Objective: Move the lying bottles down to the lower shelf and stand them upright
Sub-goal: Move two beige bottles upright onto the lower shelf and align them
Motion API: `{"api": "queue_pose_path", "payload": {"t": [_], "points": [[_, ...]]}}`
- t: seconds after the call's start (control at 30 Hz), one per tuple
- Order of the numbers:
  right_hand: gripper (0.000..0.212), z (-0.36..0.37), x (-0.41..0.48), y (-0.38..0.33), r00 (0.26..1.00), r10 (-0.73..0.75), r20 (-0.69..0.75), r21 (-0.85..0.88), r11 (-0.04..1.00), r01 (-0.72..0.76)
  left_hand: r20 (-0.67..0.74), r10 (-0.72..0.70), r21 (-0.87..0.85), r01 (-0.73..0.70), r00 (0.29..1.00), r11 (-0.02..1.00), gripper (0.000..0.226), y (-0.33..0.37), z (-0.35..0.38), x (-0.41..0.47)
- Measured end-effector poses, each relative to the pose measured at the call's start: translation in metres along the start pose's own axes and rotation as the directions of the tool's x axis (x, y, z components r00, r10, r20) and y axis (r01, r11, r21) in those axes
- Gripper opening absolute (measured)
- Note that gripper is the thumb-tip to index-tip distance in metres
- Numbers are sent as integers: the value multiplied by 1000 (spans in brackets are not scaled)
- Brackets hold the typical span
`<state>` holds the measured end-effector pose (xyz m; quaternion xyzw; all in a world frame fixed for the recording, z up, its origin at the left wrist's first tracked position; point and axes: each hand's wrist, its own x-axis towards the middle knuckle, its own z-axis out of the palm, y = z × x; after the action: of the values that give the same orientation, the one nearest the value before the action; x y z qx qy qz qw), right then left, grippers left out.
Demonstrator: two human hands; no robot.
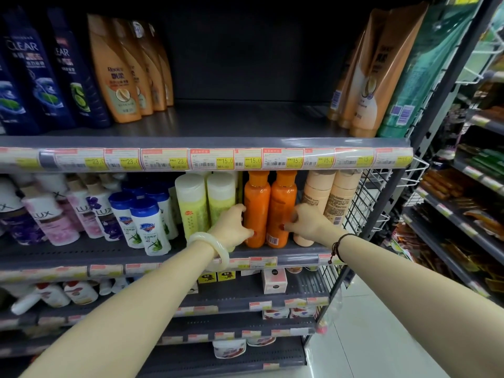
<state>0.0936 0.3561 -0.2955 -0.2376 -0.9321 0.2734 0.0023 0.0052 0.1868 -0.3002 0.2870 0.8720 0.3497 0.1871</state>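
Observation:
Two orange bottles stand upright side by side on the lower shelf (272,253). My left hand (231,225) grips the left orange bottle (256,205) from its left side. My right hand (308,223) holds the right orange bottle (281,205) from its right side. Both bottles rest on the shelf board with their caps up under the price strip. The middle of the upper shelf (231,121) is bare, with no lying bottles on it.
Two yellow-green bottles (204,203) stand left of the orange ones and beige bottles (327,197) right of them. Blue and gold shampoo bottles (114,72) line the upper shelf's left, gold and green pouches (381,72) its right. A wire basket (381,203) hangs at the shelf end.

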Motion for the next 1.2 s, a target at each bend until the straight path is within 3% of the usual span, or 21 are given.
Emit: {"api": "queue_pose_path", "payload": {"t": [0.1, 0.3, 0.47, 0.6, 0.73, 0.83, 0.93, 1.2], "points": [[18, 1, -5, -14, 997, -16, 81, -113, 993, 26, 26, 41, 179, -45, 999, 983, 54, -5, -17, -7], [37, 24, -3, -61, 981, -106, 163, -190, 972, 137, 69, 18, 359, -41, 997, 933, 38, -29, -58, -22], [43, 44, 2, -91, 981, -128, 144, -131, 980, 147, 16, -3, 442, -4, 1000, 897, 25, -53, -89, -29], [47, 56, 7, -100, 989, -97, 116, -82, 991, 107, -45, -7, 389, 24, 999, 921, 40, -68, -102, -23], [56, 64, 14, -103, 996, -73, 44, -29, 997, 74, -35, -26, 308, 35, 999, 951, 31, -76, -106, -15], [67, 64, 17, -108, 999, -39, -10, 13, 999, 39, -46, -24, 240, 35, 999, 970, 46, -81, -105, -5], [66, 67, 20, -111, 999, -35, -10, 53, 998, 36, -58, -41, 178, 50, 998, 983, 61, -86, -101, 3], [57, 69, 22, -109, 998, -50, -26, 143, 988, 53, -36, -17, 115, 21, 999, 993, 50, -88, -97, 11]]}}
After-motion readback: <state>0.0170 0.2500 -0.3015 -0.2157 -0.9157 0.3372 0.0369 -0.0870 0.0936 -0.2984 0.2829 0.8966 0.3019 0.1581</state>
